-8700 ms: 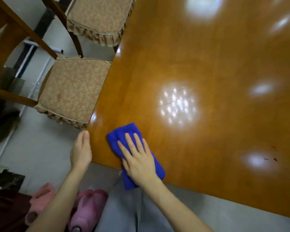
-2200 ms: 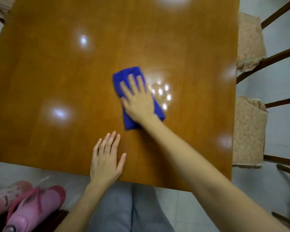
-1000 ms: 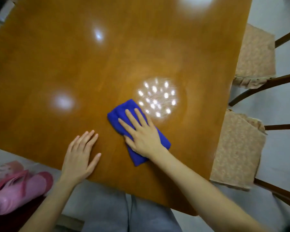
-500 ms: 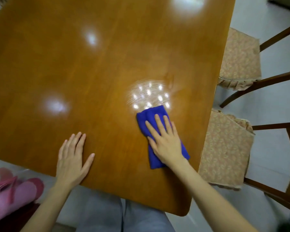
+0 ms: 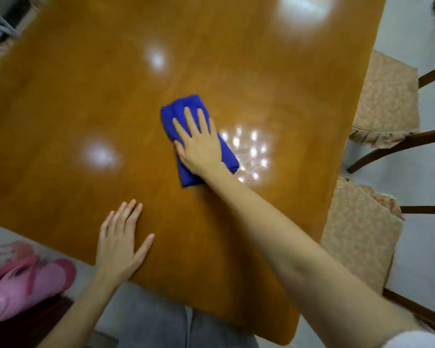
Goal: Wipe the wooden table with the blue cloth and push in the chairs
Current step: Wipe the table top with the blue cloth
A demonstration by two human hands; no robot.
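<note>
While left hand rests flat, fingers spread, lower centre of surface, right hand presses blue cloth mid-frame, fingers straight.

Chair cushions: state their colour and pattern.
The chair cushions are beige-tan with a small leafy print and frilled edges, seen in the head view.

wooden table bears a folded blue cloth, right hand atop; left hand lies, apparently flat, nearby.
</note>
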